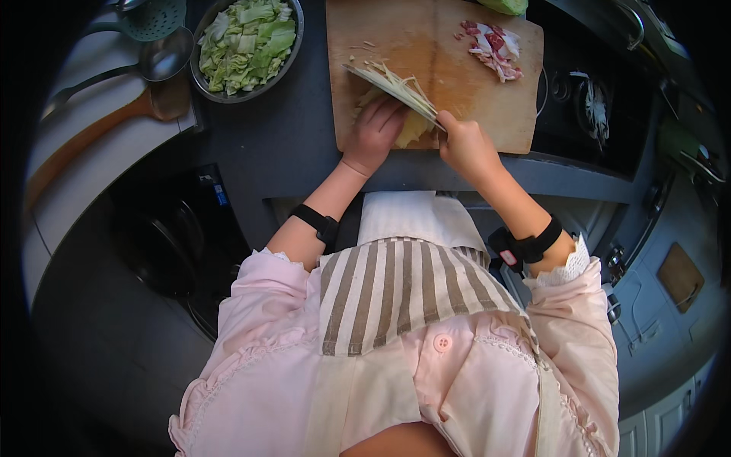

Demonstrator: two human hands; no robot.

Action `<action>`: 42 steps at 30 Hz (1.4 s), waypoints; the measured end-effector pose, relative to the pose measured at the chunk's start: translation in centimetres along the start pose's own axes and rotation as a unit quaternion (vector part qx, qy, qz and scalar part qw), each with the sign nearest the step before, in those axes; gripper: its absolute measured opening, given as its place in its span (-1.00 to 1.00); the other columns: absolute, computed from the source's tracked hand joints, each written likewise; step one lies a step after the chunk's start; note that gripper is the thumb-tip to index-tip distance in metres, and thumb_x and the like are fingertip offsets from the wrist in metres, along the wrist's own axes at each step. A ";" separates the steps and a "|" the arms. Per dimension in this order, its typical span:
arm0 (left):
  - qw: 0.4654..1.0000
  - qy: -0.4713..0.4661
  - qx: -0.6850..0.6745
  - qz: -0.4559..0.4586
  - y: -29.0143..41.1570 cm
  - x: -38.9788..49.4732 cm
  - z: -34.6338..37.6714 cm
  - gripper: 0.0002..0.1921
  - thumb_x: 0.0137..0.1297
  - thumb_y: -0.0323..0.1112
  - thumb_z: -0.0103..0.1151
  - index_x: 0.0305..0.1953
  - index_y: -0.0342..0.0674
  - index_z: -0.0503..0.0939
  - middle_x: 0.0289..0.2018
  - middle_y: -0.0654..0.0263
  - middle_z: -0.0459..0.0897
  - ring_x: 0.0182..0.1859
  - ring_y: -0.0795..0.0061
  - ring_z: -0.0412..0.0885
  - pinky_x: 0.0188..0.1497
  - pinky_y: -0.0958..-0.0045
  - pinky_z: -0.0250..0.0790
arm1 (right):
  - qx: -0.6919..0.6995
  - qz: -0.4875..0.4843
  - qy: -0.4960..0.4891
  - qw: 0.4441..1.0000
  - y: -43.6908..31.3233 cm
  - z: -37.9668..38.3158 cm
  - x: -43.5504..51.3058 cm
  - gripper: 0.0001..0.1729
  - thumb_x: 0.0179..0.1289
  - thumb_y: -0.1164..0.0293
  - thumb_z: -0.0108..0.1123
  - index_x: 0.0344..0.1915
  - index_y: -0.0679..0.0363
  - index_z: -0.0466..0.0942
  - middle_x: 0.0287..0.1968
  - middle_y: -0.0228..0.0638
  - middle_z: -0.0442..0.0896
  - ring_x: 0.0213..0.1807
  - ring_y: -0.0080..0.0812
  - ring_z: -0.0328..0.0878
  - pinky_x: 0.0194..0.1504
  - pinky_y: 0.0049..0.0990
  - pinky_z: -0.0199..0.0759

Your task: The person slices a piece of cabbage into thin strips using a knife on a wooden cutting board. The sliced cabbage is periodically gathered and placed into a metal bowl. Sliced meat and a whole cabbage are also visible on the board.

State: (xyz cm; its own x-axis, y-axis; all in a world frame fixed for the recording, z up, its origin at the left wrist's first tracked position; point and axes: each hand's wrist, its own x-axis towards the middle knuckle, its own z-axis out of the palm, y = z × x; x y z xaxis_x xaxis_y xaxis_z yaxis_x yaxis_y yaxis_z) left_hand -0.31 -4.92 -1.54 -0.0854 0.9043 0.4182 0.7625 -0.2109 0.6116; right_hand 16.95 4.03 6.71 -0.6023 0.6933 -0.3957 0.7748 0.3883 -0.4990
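Note:
My right hand [469,149] grips a kitchen knife [388,90], its blade slanting up and left over the wooden cutting board [491,123]. Thin pale yellow shreds [400,80] lie along the blade. Just below the blade, my left hand [374,134] holds down pale yellow slices [416,130] that look like ginger; its fingertips are partly hidden by the knife. Small cut pieces of red and white raw meat [494,48] lie at the board's upper right. A green cabbage [505,4] shows partly at the top edge.
A metal bowl [301,43] of chopped cabbage [248,48] stands left of the board. Farther left are a metal ladle [165,54], a slotted spoon [151,17] and a wooden spatula [108,123]. A dark sink or recess [614,145] lies right of the board.

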 end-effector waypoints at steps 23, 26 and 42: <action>1.000 0.006 0.006 0.002 -0.2 0.0 0.0 -0.72 0.14 -0.49 0.16 -0.08 -0.25 0.63 -0.04 0.21 0.62 0.10 0.19 0.52 0.15 0.26 0.45 | -0.017 0.019 -0.020 0.999 0.5 -0.1 -0.7 -0.85 0.09 0.54 0.14 -0.27 0.21 0.48 -0.52 0.09 0.59 -0.41 0.17 0.58 -0.36 0.01 0.46; 1.000 -0.001 -0.004 -0.005 -0.1 -0.4 0.1 -0.73 0.14 -0.50 0.15 -0.09 -0.25 0.63 -0.03 0.21 0.62 0.09 0.19 0.53 0.15 0.27 0.45 | 0.031 0.004 0.007 0.999 -0.3 0.0 -0.1 -0.84 0.09 0.54 0.14 -0.26 0.20 0.50 -0.53 0.10 0.58 -0.41 0.16 0.58 -0.36 0.00 0.46; 1.000 0.018 0.008 -0.003 0.2 -0.1 -0.4 -0.74 0.11 -0.51 0.19 -0.12 -0.24 0.63 -0.06 0.25 0.61 0.08 0.25 0.53 0.16 0.29 0.43 | 0.048 0.024 -0.024 0.998 0.4 0.3 0.4 -0.78 0.11 0.51 0.15 -0.19 0.22 0.52 -0.45 0.12 0.62 -0.32 0.19 0.58 -0.26 0.00 0.47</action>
State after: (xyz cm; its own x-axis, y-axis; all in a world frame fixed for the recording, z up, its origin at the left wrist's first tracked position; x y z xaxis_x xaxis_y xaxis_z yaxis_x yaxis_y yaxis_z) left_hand -0.41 -5.18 -1.20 -0.1122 0.8914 0.4391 0.7717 -0.2003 0.6037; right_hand 16.95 4.28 6.13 -0.5749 0.6794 -0.4559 0.7827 0.2942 -0.5485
